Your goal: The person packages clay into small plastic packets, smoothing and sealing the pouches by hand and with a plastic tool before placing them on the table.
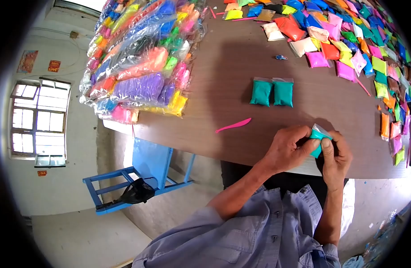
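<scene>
Between both hands, near the table's front edge, is a small plastic bag (318, 132) filled with something teal, like soft modelling clay. My left hand (289, 149) pinches it from the left, thumb and fingers at its upper part. From the other side my right hand (337, 156) grips it, with the thumb pressed on its front. The fingers hide part of the bag. Two more teal bags, a left one (261, 93) and a right one (283, 93), lie side by side farther back. A pink plastic knife (233, 125) rests on the table left of my hands.
Large clear bags of colourful packets (138, 89) are heaped at the table's left. Many loose coloured packets (330, 44) spread over the back right. A small blue object (281, 57) lies behind the teal bags. Left of the brown table (201, 134) stands a blue chair (151, 163) holding a black item (138, 191).
</scene>
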`<action>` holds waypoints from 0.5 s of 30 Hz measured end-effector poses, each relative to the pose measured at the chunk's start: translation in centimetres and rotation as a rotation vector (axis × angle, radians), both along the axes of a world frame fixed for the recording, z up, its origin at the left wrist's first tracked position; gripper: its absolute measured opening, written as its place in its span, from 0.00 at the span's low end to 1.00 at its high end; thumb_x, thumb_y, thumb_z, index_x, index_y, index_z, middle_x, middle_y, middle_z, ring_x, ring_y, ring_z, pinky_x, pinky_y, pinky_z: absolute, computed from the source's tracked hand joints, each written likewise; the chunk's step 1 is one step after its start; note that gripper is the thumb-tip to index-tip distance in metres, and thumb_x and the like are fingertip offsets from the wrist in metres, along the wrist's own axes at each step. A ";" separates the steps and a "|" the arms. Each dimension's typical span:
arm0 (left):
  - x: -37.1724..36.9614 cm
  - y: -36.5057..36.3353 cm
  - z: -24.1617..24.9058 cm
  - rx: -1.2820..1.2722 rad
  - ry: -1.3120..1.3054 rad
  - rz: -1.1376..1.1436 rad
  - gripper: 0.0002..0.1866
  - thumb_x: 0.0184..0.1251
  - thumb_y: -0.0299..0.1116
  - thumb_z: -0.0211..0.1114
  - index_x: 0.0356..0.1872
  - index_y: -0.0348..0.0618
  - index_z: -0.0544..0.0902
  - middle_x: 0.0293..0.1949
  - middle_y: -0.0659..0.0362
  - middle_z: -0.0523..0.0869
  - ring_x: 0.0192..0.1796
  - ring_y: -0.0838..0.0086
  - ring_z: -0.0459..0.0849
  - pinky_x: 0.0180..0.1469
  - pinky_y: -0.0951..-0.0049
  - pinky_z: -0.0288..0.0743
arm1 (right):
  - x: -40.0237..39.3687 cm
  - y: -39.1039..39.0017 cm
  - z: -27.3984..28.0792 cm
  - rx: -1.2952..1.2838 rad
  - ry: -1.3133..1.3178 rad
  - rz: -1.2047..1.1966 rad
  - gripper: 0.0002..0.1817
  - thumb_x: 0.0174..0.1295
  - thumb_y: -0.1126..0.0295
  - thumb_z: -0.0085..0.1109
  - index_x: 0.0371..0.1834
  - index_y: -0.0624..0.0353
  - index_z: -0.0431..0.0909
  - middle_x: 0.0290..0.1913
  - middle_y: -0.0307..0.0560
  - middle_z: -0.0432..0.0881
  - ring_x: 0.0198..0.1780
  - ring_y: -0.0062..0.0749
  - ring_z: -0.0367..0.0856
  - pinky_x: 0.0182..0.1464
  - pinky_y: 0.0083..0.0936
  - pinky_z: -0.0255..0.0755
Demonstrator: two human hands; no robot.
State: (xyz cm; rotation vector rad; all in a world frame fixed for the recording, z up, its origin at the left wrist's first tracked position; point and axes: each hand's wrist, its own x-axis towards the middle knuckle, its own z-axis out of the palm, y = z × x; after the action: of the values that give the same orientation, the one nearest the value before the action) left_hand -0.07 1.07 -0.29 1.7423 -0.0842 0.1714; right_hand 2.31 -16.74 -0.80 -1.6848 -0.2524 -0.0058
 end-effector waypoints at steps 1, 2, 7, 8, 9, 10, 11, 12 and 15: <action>-0.1 0.2 0.0 0.003 0.028 -0.001 0.09 0.71 0.32 0.72 0.38 0.36 0.84 0.24 0.61 0.75 0.29 0.86 0.71 0.30 0.76 0.68 | 0.0 0.0 0.0 -0.037 -0.020 -0.011 0.11 0.75 0.66 0.65 0.49 0.65 0.83 0.34 0.33 0.77 0.35 0.16 0.71 0.38 0.17 0.66; -0.2 0.3 -0.1 0.004 0.056 -0.004 0.09 0.71 0.32 0.72 0.37 0.36 0.84 0.24 0.62 0.74 0.29 0.86 0.70 0.30 0.76 0.68 | 0.0 0.1 0.2 -0.043 -0.021 -0.012 0.11 0.75 0.66 0.65 0.49 0.65 0.83 0.34 0.33 0.77 0.35 0.16 0.71 0.38 0.17 0.66; -0.5 0.1 0.3 -0.095 0.160 0.000 0.08 0.71 0.31 0.72 0.42 0.36 0.86 0.29 0.70 0.81 0.34 0.90 0.75 0.34 0.80 0.71 | -0.1 0.4 0.9 -0.032 -0.006 0.024 0.11 0.76 0.67 0.62 0.51 0.65 0.83 0.30 0.31 0.76 0.26 0.12 0.69 0.27 0.17 0.62; -0.5 0.2 0.5 -0.083 0.178 -0.031 0.09 0.71 0.31 0.72 0.44 0.35 0.86 0.31 0.69 0.83 0.35 0.89 0.76 0.35 0.80 0.72 | -0.2 0.4 0.9 -0.026 0.022 0.004 0.11 0.75 0.68 0.63 0.51 0.65 0.83 0.30 0.31 0.76 0.26 0.12 0.69 0.27 0.17 0.62; -0.5 0.1 0.8 -0.071 0.195 -0.061 0.10 0.71 0.31 0.72 0.46 0.35 0.87 0.32 0.68 0.85 0.36 0.89 0.78 0.37 0.80 0.74 | -0.3 0.3 1.0 -0.020 0.050 -0.014 0.10 0.74 0.69 0.64 0.50 0.64 0.83 0.29 0.30 0.76 0.26 0.12 0.70 0.27 0.17 0.63; -0.3 -0.3 1.0 -0.099 0.142 -0.055 0.11 0.69 0.32 0.74 0.45 0.35 0.87 0.31 0.63 0.87 0.35 0.86 0.81 0.36 0.77 0.77 | -0.2 0.2 0.8 0.003 0.032 -0.032 0.08 0.73 0.71 0.65 0.49 0.64 0.83 0.28 0.30 0.76 0.26 0.12 0.70 0.26 0.17 0.63; -0.2 -0.6 1.2 -0.122 0.090 -0.045 0.12 0.67 0.33 0.75 0.45 0.35 0.87 0.30 0.59 0.89 0.34 0.83 0.85 0.36 0.74 0.80 | -0.3 0.3 1.1 0.086 0.077 -0.031 0.08 0.74 0.71 0.65 0.49 0.64 0.83 0.28 0.30 0.77 0.26 0.11 0.70 0.26 0.16 0.62; -0.1 -0.3 1.6 -0.055 0.091 -0.062 0.13 0.67 0.33 0.75 0.46 0.35 0.87 0.32 0.58 0.90 0.36 0.83 0.87 0.38 0.75 0.82 | -0.3 0.3 1.1 0.121 0.093 -0.034 0.08 0.74 0.71 0.65 0.49 0.64 0.83 0.28 0.30 0.76 0.26 0.10 0.69 0.26 0.15 0.62; -0.1 -0.3 1.5 -0.052 0.120 -0.054 0.13 0.68 0.32 0.75 0.47 0.34 0.87 0.31 0.58 0.90 0.35 0.83 0.87 0.39 0.75 0.82 | -0.3 0.5 0.9 0.155 0.106 -0.034 0.09 0.75 0.69 0.65 0.49 0.65 0.83 0.28 0.30 0.76 0.26 0.10 0.69 0.26 0.15 0.62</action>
State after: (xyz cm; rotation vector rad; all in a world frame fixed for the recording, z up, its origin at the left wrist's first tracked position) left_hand -0.14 0.73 1.24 1.6929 -0.0386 0.0292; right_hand 2.02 -16.27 0.06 -1.5295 -0.1404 0.0375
